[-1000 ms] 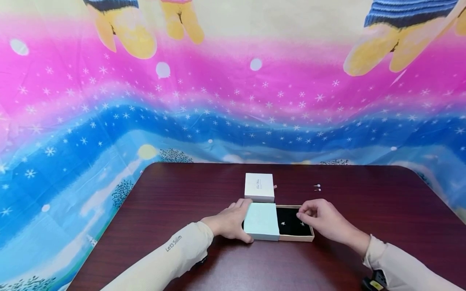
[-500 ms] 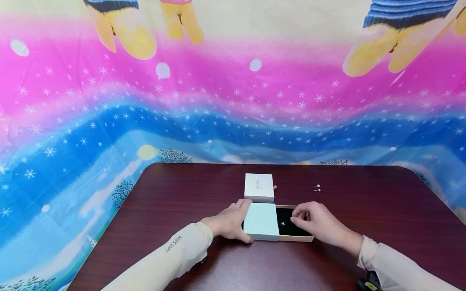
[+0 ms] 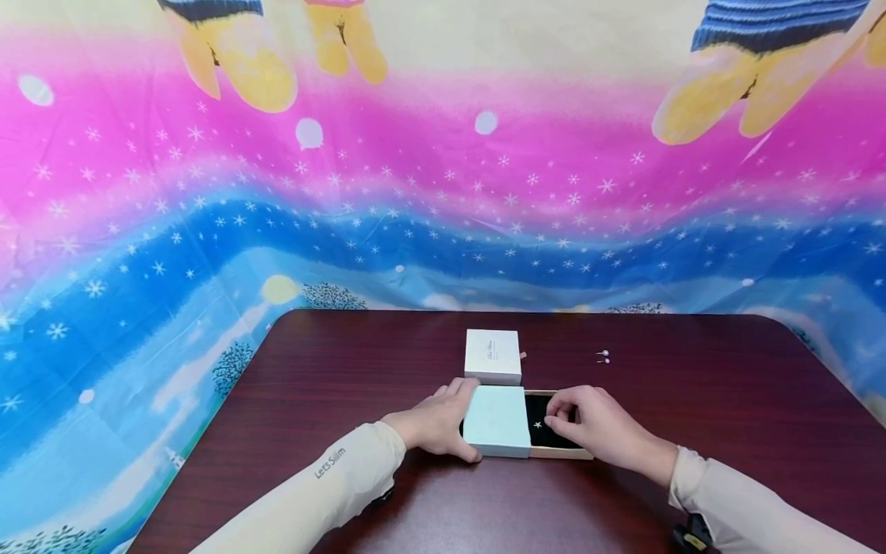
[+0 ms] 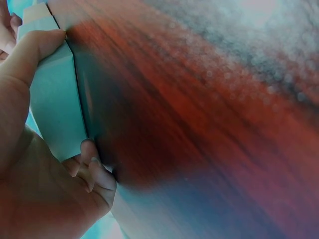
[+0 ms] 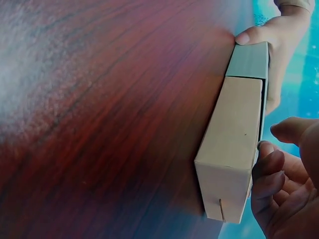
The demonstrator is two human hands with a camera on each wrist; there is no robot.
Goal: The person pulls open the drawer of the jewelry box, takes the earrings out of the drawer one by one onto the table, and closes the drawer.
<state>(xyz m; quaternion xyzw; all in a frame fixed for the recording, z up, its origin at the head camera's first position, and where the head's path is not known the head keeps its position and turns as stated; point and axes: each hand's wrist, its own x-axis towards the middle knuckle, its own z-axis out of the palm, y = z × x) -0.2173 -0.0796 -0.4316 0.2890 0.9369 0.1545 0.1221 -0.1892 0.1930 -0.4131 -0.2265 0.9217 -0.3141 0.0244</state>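
Observation:
My left hand (image 3: 438, 423) grips the mint-green sleeve of a drawer-style jewelry box (image 3: 495, 419), thumb at its near side and fingers at its far side. The box's beige tray (image 5: 230, 122) is slid out to the right. Inside lies a black insert (image 3: 536, 440) bearing a small star-shaped earring (image 3: 537, 425). Above the tray hovers my right hand (image 3: 598, 423), its fingers bent. In the right wrist view, thumb (image 5: 288, 130) and index finger stand apart, with nothing visible between them. That hand covers the right part of the insert.
A closed white box (image 3: 493, 354) with dark lettering and a small tab stands just behind the mint one. Two pearl-like earrings (image 3: 604, 355) lie on the dark red wooden table (image 3: 360, 362) at the back right. A printed cloth (image 3: 443, 169) hangs behind the table.
My right hand has moved left over the tray, hiding a second star earring that showed on the insert's right side. The left hand and both boxes have stayed put.

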